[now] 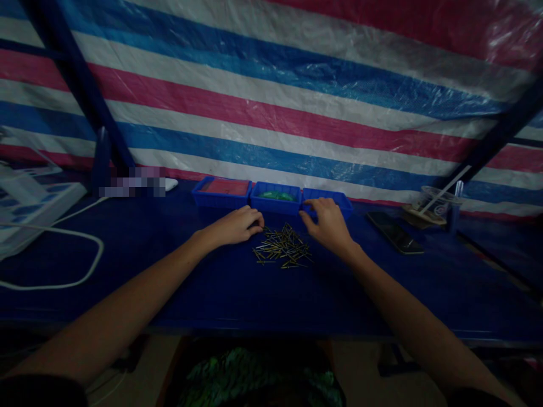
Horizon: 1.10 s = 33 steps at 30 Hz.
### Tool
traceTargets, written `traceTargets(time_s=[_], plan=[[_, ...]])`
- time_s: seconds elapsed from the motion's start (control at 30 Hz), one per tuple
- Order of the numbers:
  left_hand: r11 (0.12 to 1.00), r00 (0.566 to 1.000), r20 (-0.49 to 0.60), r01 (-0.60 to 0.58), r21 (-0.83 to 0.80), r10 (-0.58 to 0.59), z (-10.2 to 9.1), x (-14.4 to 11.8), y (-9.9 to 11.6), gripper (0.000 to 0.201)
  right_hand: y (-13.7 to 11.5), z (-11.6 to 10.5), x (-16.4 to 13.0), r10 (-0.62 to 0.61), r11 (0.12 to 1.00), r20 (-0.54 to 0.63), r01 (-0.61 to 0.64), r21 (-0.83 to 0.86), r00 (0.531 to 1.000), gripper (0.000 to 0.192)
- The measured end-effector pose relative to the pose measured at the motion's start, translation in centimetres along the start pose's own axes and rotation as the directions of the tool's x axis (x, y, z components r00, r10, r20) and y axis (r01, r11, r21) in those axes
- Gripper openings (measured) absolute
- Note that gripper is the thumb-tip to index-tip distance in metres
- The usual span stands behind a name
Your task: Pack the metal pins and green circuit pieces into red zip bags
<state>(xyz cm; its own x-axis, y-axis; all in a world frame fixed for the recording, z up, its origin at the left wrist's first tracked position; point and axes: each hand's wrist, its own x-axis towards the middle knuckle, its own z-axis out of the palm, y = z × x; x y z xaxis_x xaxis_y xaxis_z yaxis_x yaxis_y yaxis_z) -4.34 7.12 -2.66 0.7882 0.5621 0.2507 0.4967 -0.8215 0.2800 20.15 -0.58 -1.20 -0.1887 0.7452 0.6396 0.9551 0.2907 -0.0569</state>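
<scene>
A loose pile of thin, brass-coloured metal pins (pixel 283 246), perhaps small bits, lies on the blue table between my hands. At the pile's left edge my left hand (pixel 241 225) is closed, thumb and forefinger pinched together. Whatever is between those fingertips is too small and dark to name. Over to the right, my right hand (pixel 327 221) hovers by the front of the right blue bin (pixel 341 198). Its thumb and fingers are curved but apart, with nothing visible between them. The middle blue bin (pixel 254 204) contains green, shiny pieces (pixel 276 195).
Reddish flat material (pixel 229 187) fills the left blue bin (pixel 221 200). A dark phone (pixel 394 232) and a clear plastic cup (pixel 439 202) with a straw are at right. A white cable (pixel 95 265) loops across the left side. Striped plastic sheeting (pixel 271 113) hangs behind.
</scene>
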Motion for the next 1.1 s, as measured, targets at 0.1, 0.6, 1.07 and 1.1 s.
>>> traceTargets(time_s=[0.1, 0.6, 1.07, 1.1], plan=[[0.996, 0.999, -0.049, 0.007, -0.083, -0.012, -0.5, 0.4, 1.9, 0.015, -3.4, 0.2, -0.5, -0.168, 0.983, 0.061, 0.162, 0.084, 0.984, 0.027], [0.987, 0.987, -0.158, -0.032, -0.157, 0.007, -1.2, 0.4, 4.3, 0.019, -4.3, 0.4, -0.6, -0.189, 0.982, -0.074, 0.188, -0.022, 0.979, 0.026], [0.978, 0.994, 0.047, 0.087, 0.187, -0.097, -0.6, -0.5, -2.4, 0.016, 4.2, 0.2, 0.7, 0.315, 0.917, -0.072, -0.323, -0.234, 0.946, 0.030], [0.975, 0.994, 0.041, 0.096, 0.198, -0.106, -0.5, -0.5, -2.2, 0.015, 3.4, 0.2, 0.6, 0.275, 0.939, -0.045, -0.278, -0.205, 0.960, 0.029]])
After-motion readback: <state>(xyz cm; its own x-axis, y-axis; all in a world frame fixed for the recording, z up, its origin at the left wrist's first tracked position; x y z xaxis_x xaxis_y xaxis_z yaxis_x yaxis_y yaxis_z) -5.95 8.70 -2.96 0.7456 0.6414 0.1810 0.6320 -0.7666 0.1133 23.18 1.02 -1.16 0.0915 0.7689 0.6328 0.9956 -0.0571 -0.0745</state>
